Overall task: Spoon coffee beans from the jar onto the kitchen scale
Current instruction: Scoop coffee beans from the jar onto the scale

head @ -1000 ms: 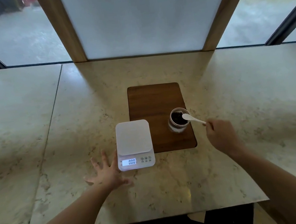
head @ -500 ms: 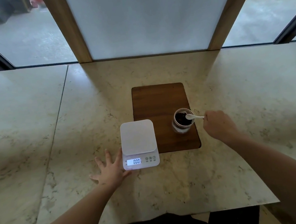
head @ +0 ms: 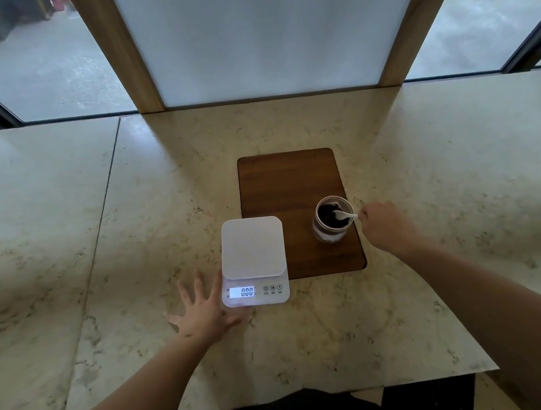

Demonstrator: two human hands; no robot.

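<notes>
A glass jar (head: pixel 333 233) of dark coffee beans (head: pixel 327 215) stands open on the right part of a wooden board (head: pixel 289 186). My right hand (head: pixel 385 227) grips a white spoon (head: pixel 343 215) by its handle, and the bowl dips into the jar's mouth over the beans. A white kitchen scale (head: pixel 253 256) sits left of the jar with a bare platform and a lit display reading 000. My left hand (head: pixel 203 310) lies flat on the counter with fingers spread, touching the scale's front left corner.
The marble counter (head: pixel 310 341) runs wide to both sides, with a seam on the left (head: pixel 102 202). A wood-framed white panel (head: pixel 261 35) rises at the back edge. The near counter edge lies just below my forearms.
My right hand moved the spoon from above the jar's rim down into the jar. The left hand stayed by the scale. The view shifted slightly.
</notes>
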